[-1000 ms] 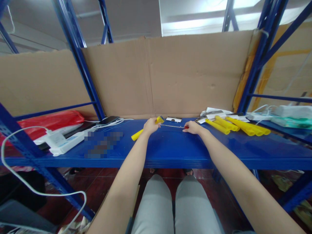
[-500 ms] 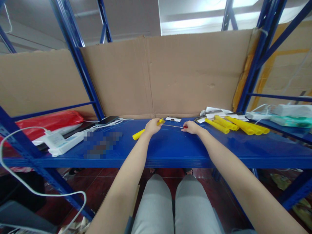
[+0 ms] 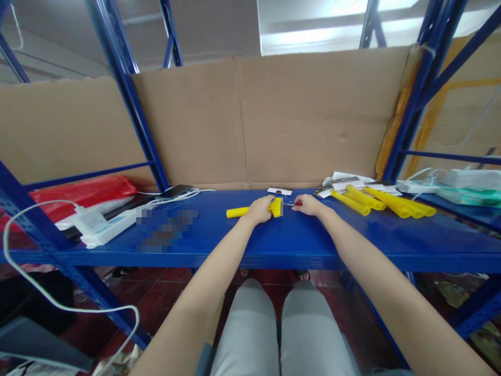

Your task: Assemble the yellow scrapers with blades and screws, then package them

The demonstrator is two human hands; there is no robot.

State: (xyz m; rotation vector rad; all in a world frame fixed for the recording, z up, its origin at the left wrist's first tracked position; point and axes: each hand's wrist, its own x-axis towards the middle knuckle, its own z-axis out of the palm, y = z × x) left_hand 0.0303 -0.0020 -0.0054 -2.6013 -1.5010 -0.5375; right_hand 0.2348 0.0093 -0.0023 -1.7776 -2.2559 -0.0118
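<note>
My left hand [image 3: 260, 210] is closed around a yellow scraper [image 3: 237, 212], its long handle pointing left. Past my fingers, the flared scraper head shows a flat strip along its right edge. My right hand [image 3: 307, 204] pinches a thin screwdriver [image 3: 297, 204] by its red handle. The metal shaft points left at the scraper head; whether its tip touches cannot be made out. Both hands are low over the blue shelf [image 3: 289, 237]. Just behind them lies a small white card [image 3: 280, 191] with a dark edge.
Several yellow tubular handles [image 3: 391, 202] lie to the right, before white papers [image 3: 340, 180]. On the left are a white power strip [image 3: 111, 230], a dark phone-like object [image 3: 176, 192] and a red bag [image 3: 86, 190]. A cardboard panel [image 3: 274, 120] closes off the back.
My left hand has shifted right, bringing the scraper closer to the screwdriver. The scraper has turned so its wide head shows. My right hand has stayed nearly in place.
</note>
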